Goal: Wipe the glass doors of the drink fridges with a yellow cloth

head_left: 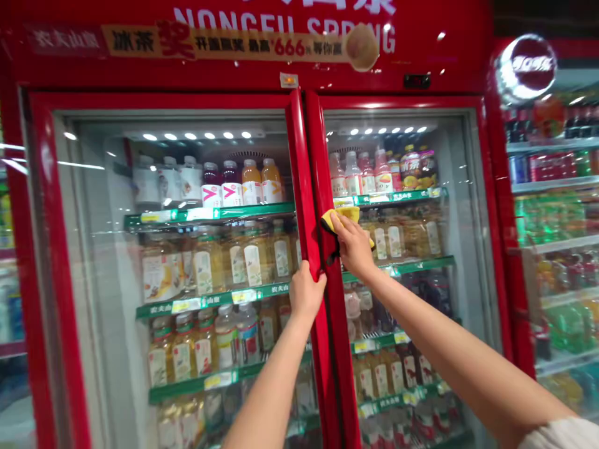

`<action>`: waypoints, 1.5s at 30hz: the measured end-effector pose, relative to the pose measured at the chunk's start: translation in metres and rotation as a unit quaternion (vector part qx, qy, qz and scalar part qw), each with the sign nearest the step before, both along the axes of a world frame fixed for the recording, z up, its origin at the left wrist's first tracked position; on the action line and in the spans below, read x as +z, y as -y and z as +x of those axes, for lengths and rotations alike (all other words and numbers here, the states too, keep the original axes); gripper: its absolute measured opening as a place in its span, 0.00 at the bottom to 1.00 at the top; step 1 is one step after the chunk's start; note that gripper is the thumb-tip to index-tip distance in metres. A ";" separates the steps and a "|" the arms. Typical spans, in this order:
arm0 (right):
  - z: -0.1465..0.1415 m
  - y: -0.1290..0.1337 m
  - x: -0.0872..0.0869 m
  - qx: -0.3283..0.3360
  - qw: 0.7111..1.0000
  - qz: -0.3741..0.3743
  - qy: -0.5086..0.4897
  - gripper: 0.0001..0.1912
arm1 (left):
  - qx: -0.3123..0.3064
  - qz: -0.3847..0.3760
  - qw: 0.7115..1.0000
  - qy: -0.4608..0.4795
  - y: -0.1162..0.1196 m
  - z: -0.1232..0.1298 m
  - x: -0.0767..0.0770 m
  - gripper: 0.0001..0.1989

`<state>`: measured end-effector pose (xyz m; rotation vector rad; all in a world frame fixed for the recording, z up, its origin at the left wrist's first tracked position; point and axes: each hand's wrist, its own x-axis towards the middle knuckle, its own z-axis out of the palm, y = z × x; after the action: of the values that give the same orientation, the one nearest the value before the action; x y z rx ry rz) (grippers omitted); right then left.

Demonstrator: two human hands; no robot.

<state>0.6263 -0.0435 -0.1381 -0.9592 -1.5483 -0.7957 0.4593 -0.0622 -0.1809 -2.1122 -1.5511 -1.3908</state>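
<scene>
My left hand is curled around the inner edge of the red left fridge door, about halfway up. A yellow cloth with a dark edge is under my right hand. That hand presses the cloth to the right fridge door, where its red frame meets the glass. Part of the cloth shows past my fingers, and the rest is hidden beneath the palm. A dark handle-like piece sits on the right door's frame just below my right hand.
Behind the glass, bottled drinks stand on shelves with green front strips. A red header with a banner runs above the doors. Another drinks fridge with a round lit sign stands at the right.
</scene>
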 end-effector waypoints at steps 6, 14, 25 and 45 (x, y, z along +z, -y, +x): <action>0.005 0.012 -0.047 0.018 0.998 -0.059 -0.001 0.37 | 0.056 -0.033 0.998 -0.003 0.009 0.012 0.006 0.10; 0.014 0.015 -0.055 0.046 0.993 -0.108 -0.002 0.35 | 0.105 -0.047 0.993 0.010 0.023 0.026 0.010 0.08; 0.008 0.016 -0.061 0.058 0.989 -0.125 -0.043 0.32 | 0.082 0.017 0.996 0.004 0.107 -0.009 0.009 0.09; -0.121 0.104 -0.064 0.322 0.908 -0.117 -0.240 0.29 | 0.126 0.011 0.986 0.108 0.358 -0.145 0.032 0.22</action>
<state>0.5055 -0.1473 -0.2021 -0.6683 -1.4004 0.0979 0.3147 -0.4200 -0.1491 -1.7243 -1.7989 -1.5758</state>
